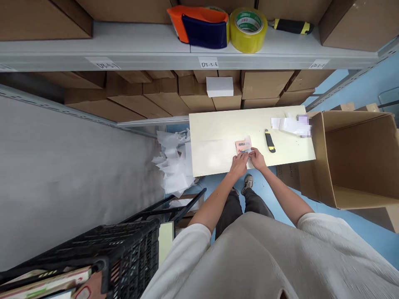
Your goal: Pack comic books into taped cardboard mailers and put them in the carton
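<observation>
A small pinkish printed packet or booklet lies on the pale tabletop. Both hands are at its near edge. My left hand rests on its lower left part with the fingers bent together. Touching its lower right corner, my right hand has thumb and fingers pinched on the edge. The fingertips of the two hands nearly meet. To the right of the packet lies a black and yellow utility knife. White slips of paper are at the table's right end.
Above the table, a shelf bears yellow tape, an orange and blue tape dispenser and another knife. An open carton stands right. White paper sheets are heaped left. A black crate with books is lower left.
</observation>
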`<move>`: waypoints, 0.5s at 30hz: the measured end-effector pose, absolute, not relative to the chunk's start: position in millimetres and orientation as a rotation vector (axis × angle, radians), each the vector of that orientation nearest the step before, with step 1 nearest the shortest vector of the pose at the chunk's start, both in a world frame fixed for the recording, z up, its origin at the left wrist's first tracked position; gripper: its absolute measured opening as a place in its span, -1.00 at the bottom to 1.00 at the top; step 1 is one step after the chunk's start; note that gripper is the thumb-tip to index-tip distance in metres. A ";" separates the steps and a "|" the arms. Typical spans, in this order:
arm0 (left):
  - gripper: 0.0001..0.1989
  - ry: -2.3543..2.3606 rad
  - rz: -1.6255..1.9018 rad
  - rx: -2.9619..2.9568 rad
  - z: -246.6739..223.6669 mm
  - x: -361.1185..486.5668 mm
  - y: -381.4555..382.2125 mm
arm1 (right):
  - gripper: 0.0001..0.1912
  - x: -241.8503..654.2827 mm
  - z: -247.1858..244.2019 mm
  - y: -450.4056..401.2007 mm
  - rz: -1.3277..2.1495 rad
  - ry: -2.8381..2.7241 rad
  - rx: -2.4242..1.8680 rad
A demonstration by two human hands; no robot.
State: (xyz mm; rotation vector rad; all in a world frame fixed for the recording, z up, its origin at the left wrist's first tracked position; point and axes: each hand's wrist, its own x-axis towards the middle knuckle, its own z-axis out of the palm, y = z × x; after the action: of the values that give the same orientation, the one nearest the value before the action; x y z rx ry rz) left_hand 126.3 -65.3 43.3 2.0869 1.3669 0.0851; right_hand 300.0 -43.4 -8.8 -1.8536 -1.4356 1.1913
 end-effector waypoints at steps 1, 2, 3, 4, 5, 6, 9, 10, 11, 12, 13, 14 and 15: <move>-0.25 1.362 0.061 2.101 43.2 126.5 -65.6 | -0.49 301.1 -6.7 -42.9 1.195 -1.431 -1.852; -0.26 1.361 0.046 2.111 43.0 126.6 -65.9 | -0.51 302.1 -4.6 -42.3 1.187 -1.433 -1.855; -0.27 1.364 0.041 2.112 42.6 126.8 -66.1 | -0.54 303.1 -2.5 -41.6 1.165 -1.434 -1.864; -0.29 1.371 0.047 2.102 42.1 127.1 -66.2 | -0.57 303.8 -0.6 -40.9 1.137 -1.429 -1.878; -0.31 1.380 0.062 2.083 41.5 127.5 -65.9 | -0.58 304.3 1.0 -40.1 1.110 -1.415 -1.895; -0.34 1.390 0.082 2.057 40.8 128.1 -65.4 | -0.59 304.6 2.1 -39.4 1.093 -1.391 -1.914; -0.47 1.416 0.138 1.964 38.5 130.2 -62.1 | -0.59 303.4 3.1 -37.0 1.111 -1.281 -1.961; -0.50 1.421 0.149 1.937 37.8 130.7 -60.8 | -0.59 302.6 2.9 -36.1 1.130 -1.235 -1.972; -0.52 1.426 0.157 1.913 37.0 131.0 -59.6 | -0.60 301.6 2.8 -35.2 1.147 -1.189 -1.977; -0.53 1.432 0.166 1.890 36.3 131.1 -58.4 | -0.60 300.5 3.0 -34.4 1.161 -1.150 -1.975; -0.53 1.438 0.177 1.868 35.6 131.0 -57.4 | -0.60 299.4 3.6 -33.6 1.172 -1.121 -1.965; -0.54 1.443 0.190 1.846 35.1 130.7 -56.5 | -0.60 298.2 4.8 -33.1 1.177 -1.106 -1.949; -0.54 1.446 0.205 1.824 34.7 130.3 -55.6 | -0.60 296.9 6.7 -32.8 1.175 -1.104 -1.932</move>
State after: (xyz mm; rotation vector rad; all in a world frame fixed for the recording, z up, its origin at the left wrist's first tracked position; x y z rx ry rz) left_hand 130.3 -55.6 34.7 1.8240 1.4463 0.2048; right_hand 296.9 -32.8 6.7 -1.9317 -1.1036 1.1754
